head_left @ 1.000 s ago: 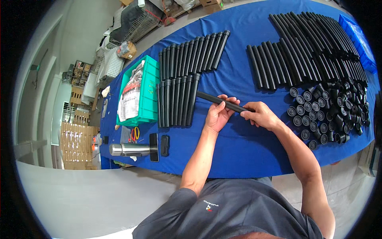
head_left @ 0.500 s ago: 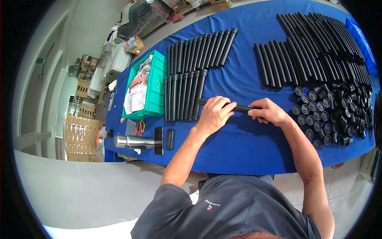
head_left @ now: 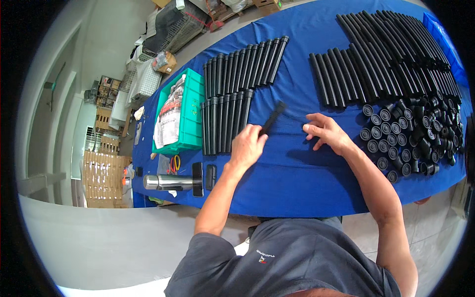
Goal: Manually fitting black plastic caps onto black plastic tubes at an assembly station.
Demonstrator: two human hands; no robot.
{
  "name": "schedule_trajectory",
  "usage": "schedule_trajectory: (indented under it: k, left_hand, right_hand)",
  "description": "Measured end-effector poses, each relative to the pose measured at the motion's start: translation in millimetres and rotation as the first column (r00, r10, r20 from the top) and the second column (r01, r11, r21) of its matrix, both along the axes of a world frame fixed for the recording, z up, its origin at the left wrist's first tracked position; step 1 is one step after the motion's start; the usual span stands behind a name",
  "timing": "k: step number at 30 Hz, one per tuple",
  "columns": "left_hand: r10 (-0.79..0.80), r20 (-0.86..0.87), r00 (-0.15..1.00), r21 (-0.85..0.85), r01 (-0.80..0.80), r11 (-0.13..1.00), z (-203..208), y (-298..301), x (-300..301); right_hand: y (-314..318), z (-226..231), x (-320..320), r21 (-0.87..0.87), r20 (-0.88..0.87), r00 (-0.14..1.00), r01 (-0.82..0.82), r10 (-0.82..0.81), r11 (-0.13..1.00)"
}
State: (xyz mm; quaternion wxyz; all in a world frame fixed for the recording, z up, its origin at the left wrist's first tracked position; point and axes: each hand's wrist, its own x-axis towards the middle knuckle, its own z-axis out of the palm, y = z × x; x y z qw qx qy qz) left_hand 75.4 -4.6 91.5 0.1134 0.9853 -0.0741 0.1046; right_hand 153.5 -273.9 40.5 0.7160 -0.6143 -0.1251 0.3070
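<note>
One black tube (head_left: pixel 273 118) is gripped in the left hand (head_left: pixel 249 147), its fingers closed around the near end. The tube is held at a slant above the blue tablecloth (head_left: pixel 297 185), its slightly blurred far end, where a wider collar is seen, tilted away from the body and to the right. Nothing is held by the right hand (head_left: pixel 327 132): its fingers are parted and loosely curved, and it is poised well apart from the tube, between it and the heap of black caps (head_left: pixel 383 131).

To the left of the held tube, capped black tubes are laid side by side in a far row (head_left: pixel 240 67) and a near row (head_left: pixel 225 123). Beside these rows a green crate (head_left: pixel 190 131) is placed, with a printed white sack (head_left: pixel 169 121) in it. Nearer the body, scissors (head_left: pixel 176 162), a steel flask (head_left: pixel 168 182), a smartphone (head_left: pixel 198 179) and a small black case (head_left: pixel 211 177) are set down. On the right, beyond the caps, plain black tubes (head_left: pixel 341 79) are ranged in rows, with a blue bin (head_left: pixel 445 47) at the table's far right edge.
</note>
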Motion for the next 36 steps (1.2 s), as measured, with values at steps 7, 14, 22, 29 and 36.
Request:
schedule_trajectory:
  k: [7,14,22,29,36]
  left_hand:
    - [0.360,-0.099,0.928,0.201,-0.336,0.920,-17,14,57]
    - [0.404,-0.101,0.909,0.263,-0.367,0.892,-23,16,77]
    - [0.422,-0.082,0.903,0.274,-0.387,0.880,-26,31,78]
    - [0.443,-0.034,0.896,0.158,-0.433,0.887,-9,25,56]
    - [0.510,0.433,0.743,-0.437,-0.322,0.840,5,56,-82]
  right_hand:
    - [4,6,-5,-0.135,0.133,0.987,-0.066,0.084,0.989]
    - [1,5,-7,-0.139,0.142,0.986,-0.070,0.090,0.988]
    - [7,0,-7,-0.104,0.135,0.987,-0.069,0.083,0.992]
    - [10,-5,-9,-0.089,0.108,0.992,-0.059,0.069,0.994]
    - [7,0,-10,-0.150,0.153,0.984,-0.066,0.090,0.986]
